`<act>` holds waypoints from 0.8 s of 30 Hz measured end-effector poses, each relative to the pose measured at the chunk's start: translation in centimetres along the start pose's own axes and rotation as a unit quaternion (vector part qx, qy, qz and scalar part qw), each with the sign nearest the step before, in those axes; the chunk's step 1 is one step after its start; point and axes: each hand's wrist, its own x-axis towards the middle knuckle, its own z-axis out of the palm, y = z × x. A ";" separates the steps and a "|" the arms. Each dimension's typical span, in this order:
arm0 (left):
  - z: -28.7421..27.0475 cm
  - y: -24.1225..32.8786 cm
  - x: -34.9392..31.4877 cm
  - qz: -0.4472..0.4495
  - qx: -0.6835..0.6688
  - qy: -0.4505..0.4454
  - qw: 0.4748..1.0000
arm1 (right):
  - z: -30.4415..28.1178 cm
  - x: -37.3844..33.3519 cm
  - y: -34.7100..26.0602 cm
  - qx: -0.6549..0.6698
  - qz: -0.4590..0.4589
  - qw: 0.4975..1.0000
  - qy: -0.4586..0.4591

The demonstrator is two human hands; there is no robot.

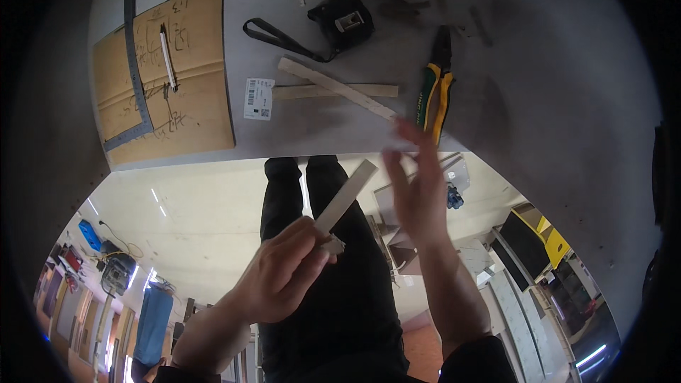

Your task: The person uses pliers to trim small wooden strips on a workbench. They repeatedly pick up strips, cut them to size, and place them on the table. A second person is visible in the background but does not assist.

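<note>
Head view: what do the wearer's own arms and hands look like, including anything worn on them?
The left hand and right hand are both ungloved, with no watch or bracelet visible. The right hand is blurred, so small details can't be told. Both forearms are bare down to dark, plain-looking sleeves at the lower edge.

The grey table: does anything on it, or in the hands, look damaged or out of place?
Nothing looks spilled. One pale strip lies askew across another strip on the table. At the left hand, below the beige strip, a ragged bit looks torn; I cannot tell whether it is attached.
</note>
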 end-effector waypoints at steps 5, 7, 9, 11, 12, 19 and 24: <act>0.0 0.0 0.3 0.003 0.178 0.031 0.984 | -0.4 4.5 5.2 -0.229 0.004 0.964 0.133; 0.1 -0.2 0.2 0.016 0.188 0.043 0.981 | -1.2 5.6 5.9 -0.273 0.037 0.953 0.127; 0.1 -0.4 0.1 0.029 0.182 0.057 0.981 | -1.9 6.2 5.5 -0.238 0.083 0.960 0.119; -0.4 -0.2 -0.1 0.006 0.167 0.060 0.984 | -2.6 6.5 4.8 -0.123 0.140 0.977 0.108; -0.5 -0.1 -0.2 -0.002 0.156 0.065 0.986 | -3.0 6.7 5.5 -0.082 0.147 0.978 0.126; -1.3 -0.5 -1.4 0.037 0.165 0.077 0.983 | -4.4 -3.5 3.4 0.447 0.236 0.858 -0.083; -1.8 -0.4 -0.8 0.089 0.168 0.060 0.980 | -2.7 -9.7 0.2 0.460 0.154 0.837 -0.255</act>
